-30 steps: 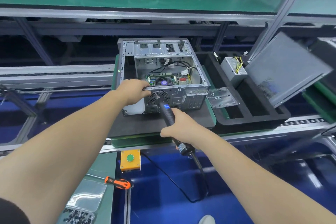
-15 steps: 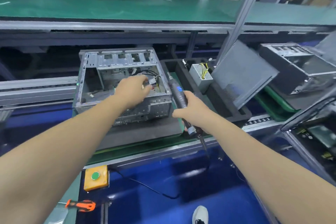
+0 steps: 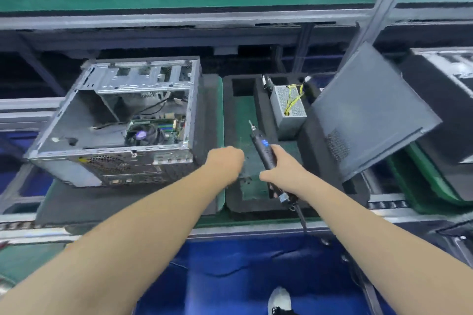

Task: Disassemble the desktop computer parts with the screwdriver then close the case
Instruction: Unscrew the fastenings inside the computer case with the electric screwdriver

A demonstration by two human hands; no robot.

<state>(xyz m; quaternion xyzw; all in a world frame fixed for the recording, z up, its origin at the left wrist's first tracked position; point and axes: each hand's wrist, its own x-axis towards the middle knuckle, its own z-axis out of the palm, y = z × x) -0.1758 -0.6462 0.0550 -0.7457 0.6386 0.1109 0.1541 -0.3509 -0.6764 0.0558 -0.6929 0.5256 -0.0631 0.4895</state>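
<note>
On the left, open computer case (image 3: 115,130) with motherboard (image 3: 156,132) still inside, disassembly seemingly mid-way; over the foam tray (image 3: 239,206) to its right, left hand (image 3: 226,161) curled, contents impossible to tell, probably depositing a removed piece; right hand (image 3: 281,171) gripping the electric screwdriver (image 3: 263,147), next back to the case.

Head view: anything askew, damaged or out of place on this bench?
Only the grey side panel: it stands tilted, propped against the black foam tray beside the power supply. The open computer case looks undamaged. Nothing spilled.
</note>
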